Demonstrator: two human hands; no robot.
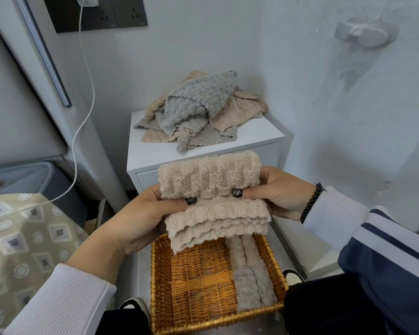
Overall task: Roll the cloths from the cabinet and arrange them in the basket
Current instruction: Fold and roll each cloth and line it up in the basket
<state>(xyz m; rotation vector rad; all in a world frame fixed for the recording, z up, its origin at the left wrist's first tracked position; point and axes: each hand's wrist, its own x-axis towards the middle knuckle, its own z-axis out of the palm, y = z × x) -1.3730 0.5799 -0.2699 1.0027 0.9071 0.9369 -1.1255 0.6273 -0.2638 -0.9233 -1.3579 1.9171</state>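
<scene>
Both my hands hold a fluffy beige cloth [213, 189] above the wicker basket [160, 274]. My left hand [140, 213] grips its left side, thumb on top. My right hand [276, 192] grips its right side, thumb pressing the front. The upper part is partly rolled and the lower layers hang over the basket's far rim. Two rolled cloths lie along the basket's right side: a beige roll [242, 250] at the far end and a grey roll [252, 288] at the near end. A loose pile of grey and beige cloths [198, 110] sits on the white cabinet [259, 131].
A white charging cable [82, 112] hangs from a wall socket at the upper left down to a patterned bedcover [22, 238]. A grey wall stands behind and right of the cabinet. My dark shoes flank the basket on the floor.
</scene>
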